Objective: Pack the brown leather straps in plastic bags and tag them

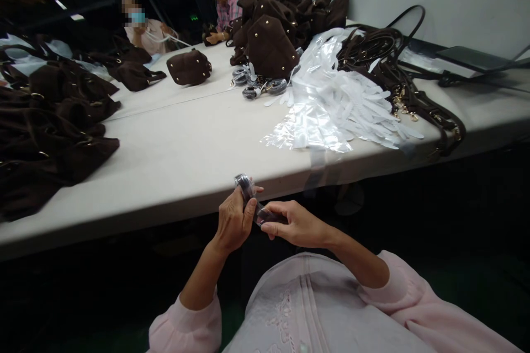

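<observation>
Between my two hands, just off the table's front edge, is a dark strap [245,185] coiled up in shiny clear plastic. My left hand [234,219] is closed around the coil, thumb on the near side. The fingers of my right hand [296,224] pinch the lower end of the same wrapped strap. Part of the strap is covered by my fingers. Similar wrapped strap coils [276,86] lie on the table beyond, beside a dark brown bag [271,47].
Clear plastic sleeves and white strips [331,105] are heaped on the table [178,149]. Loose brown straps with gold clasps [408,88] lie to their right. Brown bags [62,121] pile up at the left. Two people [228,11] are at the far side.
</observation>
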The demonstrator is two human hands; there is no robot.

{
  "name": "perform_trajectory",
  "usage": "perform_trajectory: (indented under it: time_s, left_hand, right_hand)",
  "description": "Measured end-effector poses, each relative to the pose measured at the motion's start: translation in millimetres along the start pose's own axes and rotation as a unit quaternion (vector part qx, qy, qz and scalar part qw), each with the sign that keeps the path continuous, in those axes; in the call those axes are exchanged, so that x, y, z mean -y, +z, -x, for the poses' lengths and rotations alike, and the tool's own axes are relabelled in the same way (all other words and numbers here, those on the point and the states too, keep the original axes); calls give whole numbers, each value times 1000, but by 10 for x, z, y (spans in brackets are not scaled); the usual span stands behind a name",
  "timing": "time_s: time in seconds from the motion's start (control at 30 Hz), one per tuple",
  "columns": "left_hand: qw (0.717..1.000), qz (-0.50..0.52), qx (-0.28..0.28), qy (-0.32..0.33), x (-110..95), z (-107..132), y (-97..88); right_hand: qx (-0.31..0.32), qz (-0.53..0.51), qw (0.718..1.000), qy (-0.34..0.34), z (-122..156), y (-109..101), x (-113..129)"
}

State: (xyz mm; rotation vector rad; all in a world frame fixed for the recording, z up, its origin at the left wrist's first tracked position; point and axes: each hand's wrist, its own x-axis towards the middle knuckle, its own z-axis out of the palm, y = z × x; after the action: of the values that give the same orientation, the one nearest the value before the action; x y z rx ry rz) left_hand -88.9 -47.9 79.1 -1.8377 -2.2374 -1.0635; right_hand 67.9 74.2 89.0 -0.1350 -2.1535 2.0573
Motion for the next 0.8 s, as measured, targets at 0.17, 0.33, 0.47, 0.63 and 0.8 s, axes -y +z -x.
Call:
perform_trajectory:
  time_s: [0.17,0.33,0.47,0.63,0.8]
  left_hand:
    - [991,-95,66,66,31,249,10]
    - [973,-176,96,113,53,463,120]
    - [977,-102,167,83,-17,480,48]
    - [920,217,323,-42,-179,380,-240]
    - [768,547,308,-130,-240,397,-291]
  right_hand:
    - [-24,119,993,9,44,-197,37]
    - [-48,259,965,5,17,-172,29]
    - [-38,320,946,-28,-88,-229,-59]
    - [21,168,982,-83,-169,-334,-189]
    - [83,-94,991,-40,-170,-279,-224]
